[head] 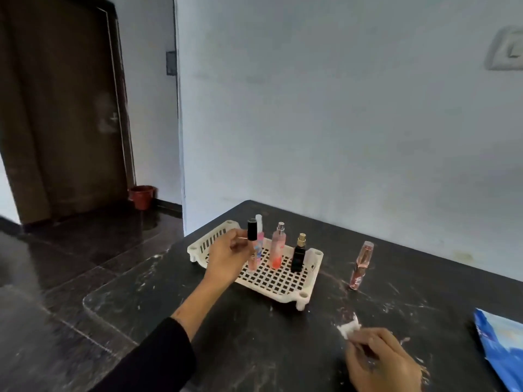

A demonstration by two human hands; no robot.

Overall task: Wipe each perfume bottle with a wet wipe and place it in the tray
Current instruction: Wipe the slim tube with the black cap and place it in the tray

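Observation:
A cream slotted tray sits on the dark table. In it stand a pink bottle with a clear cap, a taller pink spray bottle and a black bottle with a gold top. My left hand holds a slim black-capped bottle upright over the tray's left part. A pink bottle stands on the table to the right of the tray. My right hand pinches a crumpled white wet wipe near the front of the table.
A blue wipe packet lies at the right edge. The dark table ends in a rounded corner at the left, with floor beyond. A white wall stands behind; a brown door and a red pot are at the far left.

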